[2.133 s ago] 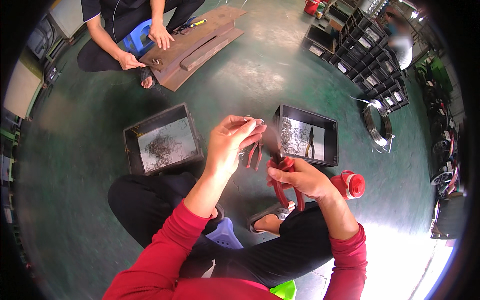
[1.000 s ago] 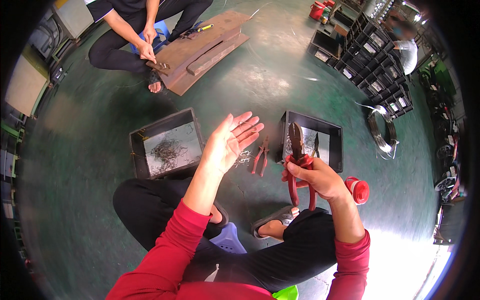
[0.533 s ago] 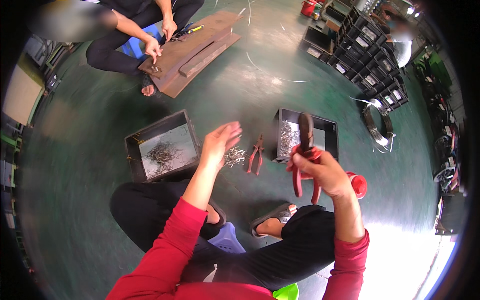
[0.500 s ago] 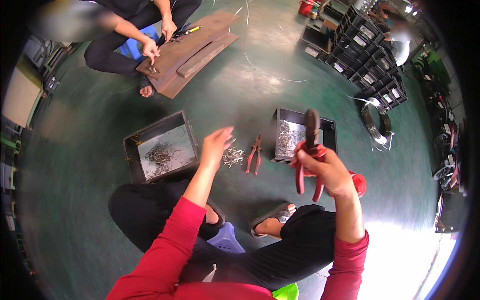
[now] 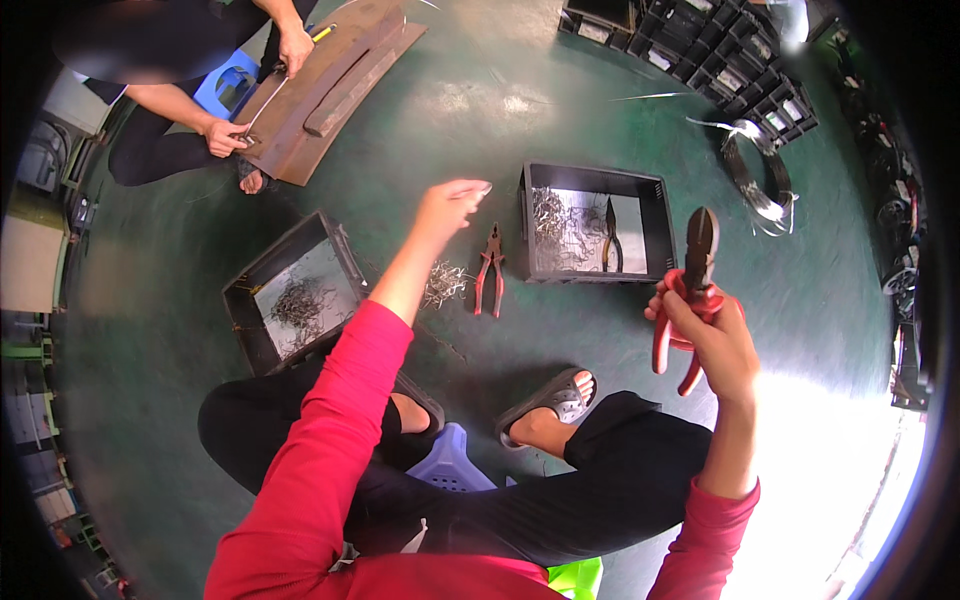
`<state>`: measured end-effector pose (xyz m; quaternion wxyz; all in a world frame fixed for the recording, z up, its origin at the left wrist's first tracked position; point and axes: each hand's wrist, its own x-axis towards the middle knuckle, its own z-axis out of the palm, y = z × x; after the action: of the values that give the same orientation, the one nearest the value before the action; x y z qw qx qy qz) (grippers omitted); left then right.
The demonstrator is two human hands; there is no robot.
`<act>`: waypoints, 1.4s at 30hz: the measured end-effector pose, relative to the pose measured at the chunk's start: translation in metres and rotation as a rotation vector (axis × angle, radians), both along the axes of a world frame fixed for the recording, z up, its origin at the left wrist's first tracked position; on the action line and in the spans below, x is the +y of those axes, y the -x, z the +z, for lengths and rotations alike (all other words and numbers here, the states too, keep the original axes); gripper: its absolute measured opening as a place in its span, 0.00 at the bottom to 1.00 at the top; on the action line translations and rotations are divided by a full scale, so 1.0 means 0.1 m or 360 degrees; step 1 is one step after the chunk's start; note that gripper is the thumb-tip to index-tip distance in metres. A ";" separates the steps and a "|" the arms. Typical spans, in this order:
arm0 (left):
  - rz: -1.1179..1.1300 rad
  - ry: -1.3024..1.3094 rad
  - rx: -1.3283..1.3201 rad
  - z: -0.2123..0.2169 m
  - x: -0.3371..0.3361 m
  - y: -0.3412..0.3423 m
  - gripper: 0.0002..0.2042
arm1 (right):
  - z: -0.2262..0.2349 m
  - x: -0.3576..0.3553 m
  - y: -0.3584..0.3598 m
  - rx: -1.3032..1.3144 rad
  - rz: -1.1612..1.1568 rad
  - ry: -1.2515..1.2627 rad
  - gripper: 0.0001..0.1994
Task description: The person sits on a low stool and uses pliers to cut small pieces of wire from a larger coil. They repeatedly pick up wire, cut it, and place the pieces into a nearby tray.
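My right hand [image 5: 715,340] grips red-handled cutting pliers [image 5: 701,260], their dark jaws pointing up, beside the right crate's near corner. My left hand [image 5: 447,212] is stretched forward, fingers pinched together; a pale glint shows at the fingertips, too blurred to name. Below it lies a pile of small bent metal pieces [image 5: 443,284] on the floor. Another pair of red-handled pliers [image 5: 490,272] lies between that pile and the right black crate [image 5: 600,275]. That crate contains metal pieces and dark-handled pliers [image 5: 611,238]. More thin bent pieces [image 5: 303,308] lie in the left black crate [image 5: 262,350].
A co-worker's hands [image 5: 226,137] hold a thin wire over a brown board [image 5: 285,150] at the far left. At the far right are stacked black crates [image 5: 735,75] and a coil of wire [image 5: 755,170]. A purple stool [image 5: 452,465] is under me.
My left hand has moved forward and right, away from the pile. My right hand with the cutting pliers has shifted right, uncovering the right crate. The co-worker's hands now stretch a wire.
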<state>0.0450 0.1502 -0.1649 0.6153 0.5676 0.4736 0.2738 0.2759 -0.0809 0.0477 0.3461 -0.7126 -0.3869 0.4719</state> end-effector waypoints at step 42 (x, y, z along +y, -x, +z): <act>0.0832 -0.0941 0.0163 -1.56 0.44 -1.03 0.07 | -0.71 -0.26 -0.74 0.0038 -0.0101 0.0374 0.17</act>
<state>0.1476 0.1942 -0.3205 0.3105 0.5936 0.5329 0.5170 0.3502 -0.1067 -0.0232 0.2796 -0.7545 -0.3020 0.5113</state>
